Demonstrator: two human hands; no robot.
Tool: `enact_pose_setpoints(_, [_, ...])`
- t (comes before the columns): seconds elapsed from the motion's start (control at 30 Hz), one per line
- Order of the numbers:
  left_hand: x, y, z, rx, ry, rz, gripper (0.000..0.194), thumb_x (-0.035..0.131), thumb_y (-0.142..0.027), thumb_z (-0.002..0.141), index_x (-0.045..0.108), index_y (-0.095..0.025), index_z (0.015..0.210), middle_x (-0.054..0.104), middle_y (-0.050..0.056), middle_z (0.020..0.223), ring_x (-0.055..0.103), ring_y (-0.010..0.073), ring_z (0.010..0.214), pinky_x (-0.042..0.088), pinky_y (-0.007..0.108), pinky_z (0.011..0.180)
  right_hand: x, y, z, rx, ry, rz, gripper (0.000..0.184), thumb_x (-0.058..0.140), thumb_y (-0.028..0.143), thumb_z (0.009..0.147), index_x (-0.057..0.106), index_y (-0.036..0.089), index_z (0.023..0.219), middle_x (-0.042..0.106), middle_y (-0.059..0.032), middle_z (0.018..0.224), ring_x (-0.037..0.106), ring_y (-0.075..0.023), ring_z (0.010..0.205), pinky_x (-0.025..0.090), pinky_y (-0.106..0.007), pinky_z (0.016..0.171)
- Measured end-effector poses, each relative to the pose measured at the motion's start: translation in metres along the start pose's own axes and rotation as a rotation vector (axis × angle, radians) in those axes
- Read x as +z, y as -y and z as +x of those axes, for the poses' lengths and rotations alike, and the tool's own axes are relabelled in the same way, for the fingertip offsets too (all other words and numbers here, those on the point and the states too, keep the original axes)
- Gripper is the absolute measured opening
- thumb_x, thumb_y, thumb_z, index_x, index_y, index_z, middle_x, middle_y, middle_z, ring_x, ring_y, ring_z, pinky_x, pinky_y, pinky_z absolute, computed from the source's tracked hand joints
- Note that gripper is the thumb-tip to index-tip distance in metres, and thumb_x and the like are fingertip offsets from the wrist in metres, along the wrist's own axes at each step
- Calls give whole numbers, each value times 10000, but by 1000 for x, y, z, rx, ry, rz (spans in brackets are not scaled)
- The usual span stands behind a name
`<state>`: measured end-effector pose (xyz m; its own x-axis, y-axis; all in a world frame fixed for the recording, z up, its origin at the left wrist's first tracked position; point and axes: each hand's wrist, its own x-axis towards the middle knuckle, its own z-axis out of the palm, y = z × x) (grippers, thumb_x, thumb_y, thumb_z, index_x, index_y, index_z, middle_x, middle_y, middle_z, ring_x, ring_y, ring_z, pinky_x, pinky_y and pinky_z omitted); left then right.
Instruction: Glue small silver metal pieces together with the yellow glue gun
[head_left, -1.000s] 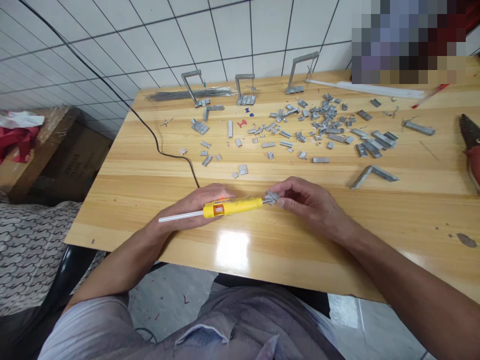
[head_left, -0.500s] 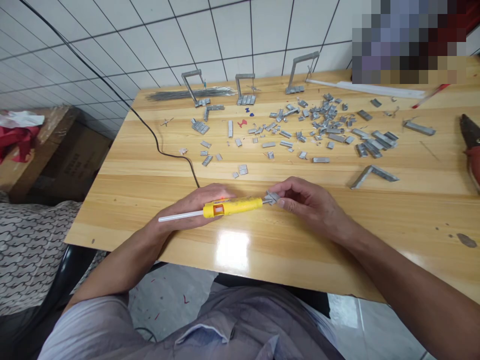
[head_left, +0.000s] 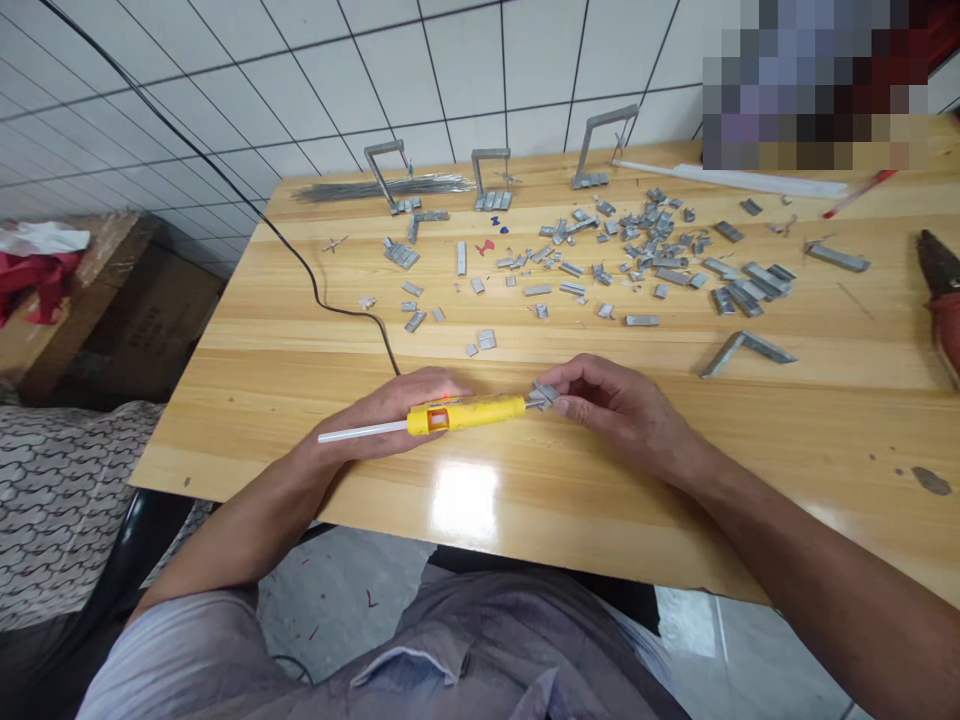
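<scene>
My left hand [head_left: 390, 415] is wrapped round a yellow hot glue gun [head_left: 480, 411], its handle hidden by the palm. A white glue stick [head_left: 364, 433] juts from the back of the gun, and a small orange light glows on its far side. My right hand [head_left: 619, 410] pinches a small grey piece [head_left: 545, 394] between thumb and fingertips. The gun's nozzle meets that piece, or nearly so; I cannot tell whether they touch. Just beyond, two small grey pieces [head_left: 487, 339] lie on the wooden table [head_left: 300, 400].
Many grey offcuts [head_left: 660, 225] are scattered over the table. Three grey angled frames [head_left: 491, 180] stand near the tiled wall, beside a bundle of thin rods [head_left: 330, 188]. A black cord [head_left: 315, 290] runs across the left side. Red-handled pliers [head_left: 943, 300] lie at the right edge.
</scene>
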<state>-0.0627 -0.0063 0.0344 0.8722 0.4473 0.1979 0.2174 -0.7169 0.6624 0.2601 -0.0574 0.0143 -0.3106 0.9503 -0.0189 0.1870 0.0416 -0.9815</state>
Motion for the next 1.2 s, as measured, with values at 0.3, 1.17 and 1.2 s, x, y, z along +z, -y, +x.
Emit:
enact_pose_setpoints(0.3, [0,-1,1,-16,-3,-23,283,568,-323,1093,646,-146,1300,746,139,1056,704,207,939,554,313,847,0,-2,0,-7,6,-4,300,750,506,939,770,245,1086,783,-67,1026,705,-219,889,563,-368,785])
enact_pose_setpoints(1.17, [-1,-4,3,-8,5,4,267,533,-360,1111,658,-156,1232,736,114,977,691,196,873,545,305,789,-1,-2,0,-1,3,-18,347,751,569,936,774,258,1087,786,-66,1031,713,-224,892,580,-379,795])
enact_pose_setpoints(1.2, [-1,-4,2,-9,2,6,266,540,-358,1109,657,-159,1241,737,113,981,694,197,878,549,308,793,-1,-2,0,-2,2,-15,343,752,567,936,774,260,1087,786,-66,1030,712,-225,891,580,-379,794])
